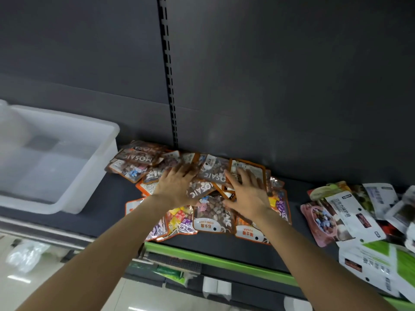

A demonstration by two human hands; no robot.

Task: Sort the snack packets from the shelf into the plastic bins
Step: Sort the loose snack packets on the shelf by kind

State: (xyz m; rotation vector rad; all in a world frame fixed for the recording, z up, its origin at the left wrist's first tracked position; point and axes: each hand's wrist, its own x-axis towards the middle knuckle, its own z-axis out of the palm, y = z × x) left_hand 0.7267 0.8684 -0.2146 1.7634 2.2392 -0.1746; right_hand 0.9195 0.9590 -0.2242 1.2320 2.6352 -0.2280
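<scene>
Dark grey shelving is filling most of your view, its back panel (292, 86) rising behind a shelf (116, 198) edged with a green strip (224, 262). Your left hand (177, 187) and right hand (249, 196) are both lying flat on the heap of Mosaic candy packets (202, 189) at mid-shelf, fingers spread and straight, pressing on the pouches rather than curling round any of them. The left hand's fingertips are blurring, so you cannot tell exactly which packet they are touching.

As for progress, you are looking at an early stage: the one translucent plastic bin (67, 198) in full view, sitting on the shelf to your left and well apart from the heap, appears to be holding nothing yet. A second bin's rim (4, 108) is just showing at the far left edge. Everything seems left to sort.

Counting, you are facing two piles. The Mosaic heap is holding roughly a dozen overlapping pouches, brown stone-candy ones mixed with orange-trimmed colourful ones; an exact count is not possible. A separate pile of mixed snack packets (359, 216), white, pink and green, is lying to your right, perhaps eight or more, partly cut off by the frame.
</scene>
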